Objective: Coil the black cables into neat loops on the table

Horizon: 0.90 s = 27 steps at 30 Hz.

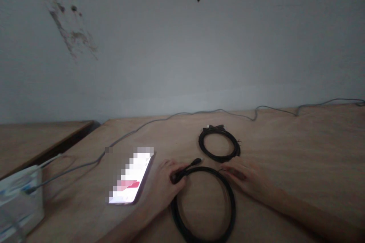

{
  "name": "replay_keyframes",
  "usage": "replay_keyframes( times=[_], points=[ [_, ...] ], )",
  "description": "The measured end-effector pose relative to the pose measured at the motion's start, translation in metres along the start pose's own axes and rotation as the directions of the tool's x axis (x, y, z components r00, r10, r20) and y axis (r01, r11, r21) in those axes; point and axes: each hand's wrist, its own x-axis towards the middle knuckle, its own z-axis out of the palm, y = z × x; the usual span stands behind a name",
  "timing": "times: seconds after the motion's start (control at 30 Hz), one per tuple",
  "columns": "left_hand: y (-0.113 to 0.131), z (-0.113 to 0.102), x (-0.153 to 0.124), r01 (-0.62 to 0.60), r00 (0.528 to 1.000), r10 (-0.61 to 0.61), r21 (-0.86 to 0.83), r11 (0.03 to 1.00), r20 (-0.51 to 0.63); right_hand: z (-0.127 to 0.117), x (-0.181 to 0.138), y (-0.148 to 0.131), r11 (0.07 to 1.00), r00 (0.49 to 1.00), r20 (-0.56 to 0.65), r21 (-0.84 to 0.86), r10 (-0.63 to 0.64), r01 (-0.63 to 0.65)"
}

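A black cable (233, 205) lies wound in a round coil on the wooden table in front of me. My left hand (168, 178) is closed around the coil's upper left side, fingers wrapped over the bundled strands. From that grip a black plug end (196, 161) of the cable sticks out to the right. At the coil's upper right is my right hand (242, 174), its fingers pressed together. A thin dark strand (221, 169) shows at its fingertips; its kind is too small to make out. Just beyond lies a second black coiled cable (201, 142), its plugs at the far side.
Left of my left hand lies a phone (128, 182) with a lit, partly pixelated screen. A white power strip (37, 197) with plugs sits at the left edge. A long grey cord (148, 122) runs from it along the wall (182, 45) at the table's (299, 152) back.
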Motion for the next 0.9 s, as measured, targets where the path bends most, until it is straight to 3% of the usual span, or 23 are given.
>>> replay_keyframes(
  times=[0.3,0.6,0.9],
  points=[
    [-0.007,0.002,0.000,-0.040,0.999,0.040,-0.010,0.999,-0.005,-0.003,-0.001,-0.001,0.994,0.995,-0.041,-0.065,-0.093,0.090],
    [0.003,-0.001,0.002,-0.015,1.000,0.015,-0.026,1.000,0.003,-0.006,0.002,-0.003,0.998,0.998,0.042,-0.036,-0.044,0.045],
    [-0.002,0.005,0.000,-0.047,0.999,0.046,-0.034,0.998,-0.008,-0.007,0.004,-0.008,0.991,0.991,0.050,-0.055,0.123,-0.120]
  ],
)
